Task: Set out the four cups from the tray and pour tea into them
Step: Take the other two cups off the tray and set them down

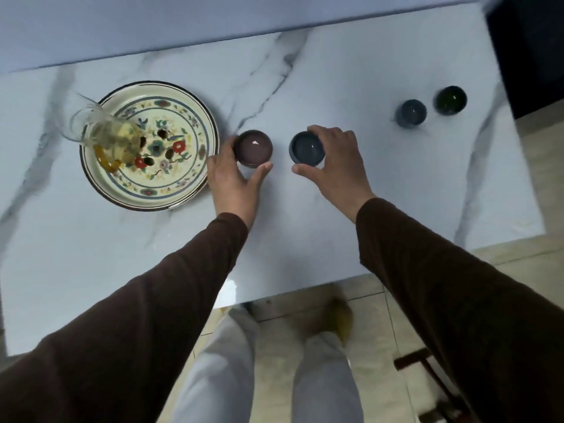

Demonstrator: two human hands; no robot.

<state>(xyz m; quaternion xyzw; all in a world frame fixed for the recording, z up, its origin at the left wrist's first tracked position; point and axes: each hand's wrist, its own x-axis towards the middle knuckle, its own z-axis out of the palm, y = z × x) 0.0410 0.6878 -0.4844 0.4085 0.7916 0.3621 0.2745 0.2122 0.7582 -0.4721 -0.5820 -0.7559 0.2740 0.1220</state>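
Observation:
My left hand [232, 178] grips a small purple cup [254, 147] just right of the floral tray [189, 117]. My right hand [335, 166] grips a dark blue cup [306, 147] beside it, near the middle of the marble table [335, 71]. Both cups stand upright, a short gap between them. A grey-blue cup [410, 112] and a dark green cup [450, 100] stand together at the far right. A glass teapot [106, 132] with yellowish tea sits on the tray's left part.
The table's right edge runs close to the two far cups, with a dark object [531, 50] beyond it. The near edge lies above my legs and the tiled floor [412, 300]. A dark wooden stool [427, 370] stands at lower right.

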